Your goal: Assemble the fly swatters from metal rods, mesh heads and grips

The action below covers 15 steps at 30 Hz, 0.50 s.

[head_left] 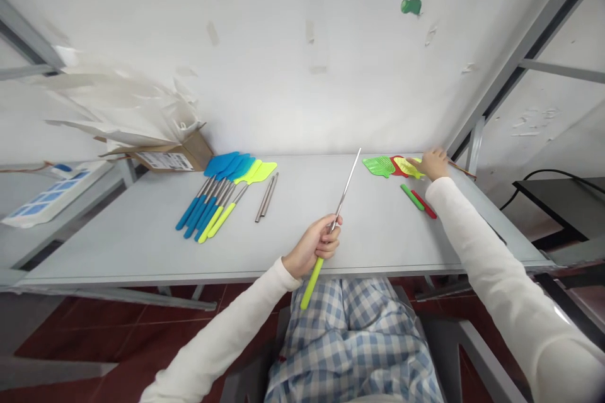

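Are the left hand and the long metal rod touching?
Touching. The head view shows the left hand with fingers wrapped around the long metal rod.

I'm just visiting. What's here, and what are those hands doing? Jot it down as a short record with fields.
Left hand: gripping a lime-handled metal rod
Right hand: at the yellow swatter head
Beside that: red head, green head
Nearer the person: green handle, red handle
Further left: row of fly swatters, two loose metal rods, cardboard box
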### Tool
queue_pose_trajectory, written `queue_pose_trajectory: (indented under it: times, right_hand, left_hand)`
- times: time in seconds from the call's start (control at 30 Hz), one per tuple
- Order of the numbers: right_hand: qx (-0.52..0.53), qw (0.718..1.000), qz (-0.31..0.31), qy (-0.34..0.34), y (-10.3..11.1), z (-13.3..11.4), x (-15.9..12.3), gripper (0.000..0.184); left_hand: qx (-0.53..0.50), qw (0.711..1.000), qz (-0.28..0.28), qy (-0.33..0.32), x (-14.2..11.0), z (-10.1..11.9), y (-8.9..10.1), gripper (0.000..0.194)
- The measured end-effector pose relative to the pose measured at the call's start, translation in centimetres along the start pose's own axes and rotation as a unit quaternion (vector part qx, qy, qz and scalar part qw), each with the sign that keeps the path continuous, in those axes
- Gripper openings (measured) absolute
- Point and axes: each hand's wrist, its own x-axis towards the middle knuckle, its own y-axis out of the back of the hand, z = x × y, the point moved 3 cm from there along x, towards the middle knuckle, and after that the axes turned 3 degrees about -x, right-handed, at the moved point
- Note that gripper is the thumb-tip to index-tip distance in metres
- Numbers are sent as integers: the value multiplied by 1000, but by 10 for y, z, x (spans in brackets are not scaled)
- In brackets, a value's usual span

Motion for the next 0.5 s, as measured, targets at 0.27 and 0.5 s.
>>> queue_pose_trajectory:
  times: [0.27,0.5]
  right_hand:
    - [607,732,-287,115,32,-141,-80,60]
    - [633,676,-370,74,32,-155,-61,43]
  left_hand:
    - [62,998,10,-7,10,-4,-15,18]
    - [124,990,64,-17,10,3,-7,18]
